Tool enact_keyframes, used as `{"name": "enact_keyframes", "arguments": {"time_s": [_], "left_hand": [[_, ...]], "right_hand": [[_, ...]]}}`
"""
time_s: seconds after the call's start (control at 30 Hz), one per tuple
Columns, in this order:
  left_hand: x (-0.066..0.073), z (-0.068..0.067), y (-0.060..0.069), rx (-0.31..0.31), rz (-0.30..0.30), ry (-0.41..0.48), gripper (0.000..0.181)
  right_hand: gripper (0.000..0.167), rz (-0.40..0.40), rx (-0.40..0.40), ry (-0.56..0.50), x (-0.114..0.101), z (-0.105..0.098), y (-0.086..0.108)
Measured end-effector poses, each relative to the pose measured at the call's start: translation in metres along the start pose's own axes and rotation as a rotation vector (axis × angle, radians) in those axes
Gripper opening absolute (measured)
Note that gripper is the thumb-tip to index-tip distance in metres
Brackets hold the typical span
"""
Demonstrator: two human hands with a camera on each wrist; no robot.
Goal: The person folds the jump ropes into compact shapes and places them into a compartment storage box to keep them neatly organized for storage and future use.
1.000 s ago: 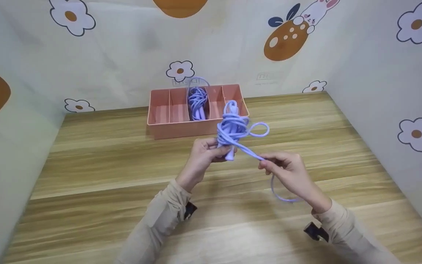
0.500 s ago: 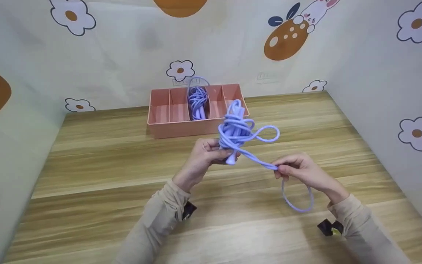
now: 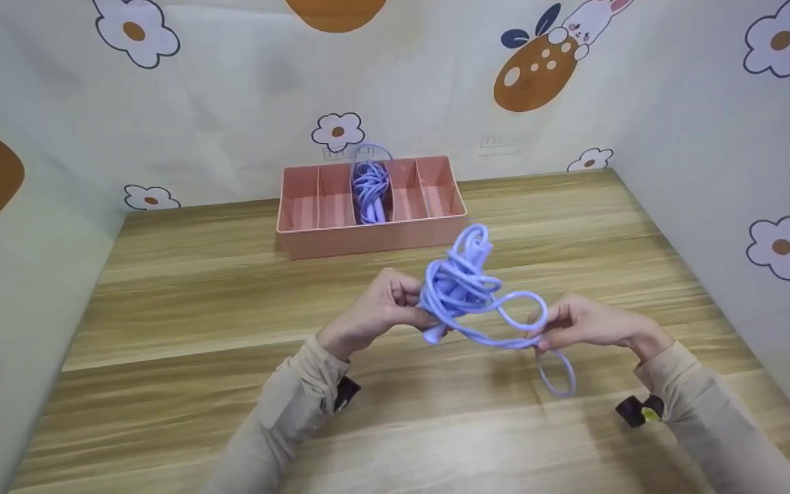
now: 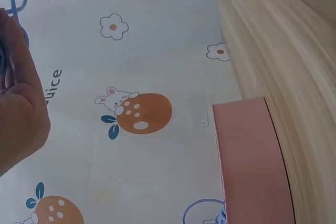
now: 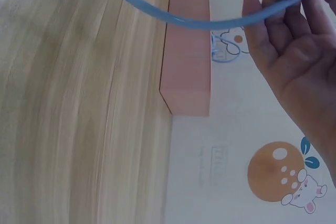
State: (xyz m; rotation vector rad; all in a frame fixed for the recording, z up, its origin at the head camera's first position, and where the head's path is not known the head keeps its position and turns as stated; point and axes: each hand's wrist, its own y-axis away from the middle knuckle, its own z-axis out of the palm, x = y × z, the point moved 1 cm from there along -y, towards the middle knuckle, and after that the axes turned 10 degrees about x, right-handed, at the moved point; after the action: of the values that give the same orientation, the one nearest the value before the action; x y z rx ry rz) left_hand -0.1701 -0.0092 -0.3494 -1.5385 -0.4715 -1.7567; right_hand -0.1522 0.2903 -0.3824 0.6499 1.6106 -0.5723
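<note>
A bundled lavender jump rope (image 3: 460, 281), its cord wound loosely round the handles, is held above the table. My left hand (image 3: 385, 309) grips the bundle near the lower handle end, thumb across it. With thumb and fingers, my right hand (image 3: 590, 326) pinches a stretch of cord drawn out to the right. One loop stands up beside those fingers and another hangs below them. In the right wrist view the cord (image 5: 199, 23) arcs from the right fingers. The left wrist view shows the left hand (image 4: 21, 93) at its edge, with little of the rope.
A pink divided box (image 3: 374, 240) stands at the back of the wooden table (image 3: 182, 329). In its middle compartment lies another wound lavender jump rope (image 3: 371, 189), one loop rising above the rim. Patterned sheeting (image 3: 230, 103) walls the back and sides.
The held bundle has come down and rightward, away from the box, and its windings look looser. My right hand has moved right with the cord, and the hanging loop has shrunk.
</note>
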Motion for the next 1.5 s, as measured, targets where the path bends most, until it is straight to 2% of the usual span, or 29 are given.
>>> {"name": "enact_keyframes", "arguments": {"time_s": [0.13,0.23,0.3,0.33,0.43,0.53,0.6,0.7,0.9,0.97,1.03,1.1,1.27,1.5], "left_hand": [[-0.002,0.005,0.002,-0.208,-0.006,-0.031,0.02],[-0.004,0.012,0.004,-0.365,-0.042,-0.137,0.015],[-0.006,0.017,0.004,-0.433,-0.071,-0.264,0.012],[-0.007,0.021,0.004,-0.453,-0.073,-0.36,0.01],[-0.01,0.028,0.003,-0.457,-0.051,-0.696,0.006],[-0.016,0.032,0.001,-0.415,-0.012,-0.995,0.012],[-0.02,0.033,-0.001,-0.387,-0.001,-1.097,0.012],[-0.026,0.031,-0.002,-0.361,0.014,-1.171,0.012],[-0.032,0.029,-0.002,-0.318,0.028,-1.266,0.015],[-0.033,0.028,-0.002,-0.267,0.028,-1.324,0.015],[-0.035,0.027,-0.002,-0.19,0.019,-1.369,0.019],[-0.036,0.025,-0.003,-0.092,-0.007,-1.379,0.018],[-0.039,0.02,-0.007,0.149,-0.014,-1.249,0.016],[-0.043,0.018,-0.011,0.367,0.02,-1.104,0.015]], "right_hand": [[0.027,0.057,-0.08,-0.017,0.0,-0.005,-0.006],[0.024,0.097,-0.112,0.012,-0.001,-0.007,-0.014],[0.022,0.111,-0.1,0.091,-0.003,-0.007,-0.02],[0.021,0.116,-0.076,0.145,-0.005,-0.006,-0.024],[0.017,0.081,0.041,0.37,-0.012,-0.004,-0.034],[0.011,0.032,0.171,0.593,-0.02,0.0,-0.045],[0.009,-0.003,0.224,0.716,-0.025,0.005,-0.05],[0.007,-0.043,0.268,0.852,-0.03,0.011,-0.056],[0.006,-0.119,0.321,1.036,-0.037,0.02,-0.065],[0.005,-0.15,0.338,1.085,-0.04,0.023,-0.067],[0.005,-0.188,0.368,1.144,-0.043,0.027,-0.068],[0.005,-0.221,0.413,1.212,-0.048,0.032,-0.069],[0.006,-0.252,0.526,1.322,-0.06,0.046,-0.069],[0.008,-0.249,0.648,1.312,-0.069,0.056,-0.068]]}}
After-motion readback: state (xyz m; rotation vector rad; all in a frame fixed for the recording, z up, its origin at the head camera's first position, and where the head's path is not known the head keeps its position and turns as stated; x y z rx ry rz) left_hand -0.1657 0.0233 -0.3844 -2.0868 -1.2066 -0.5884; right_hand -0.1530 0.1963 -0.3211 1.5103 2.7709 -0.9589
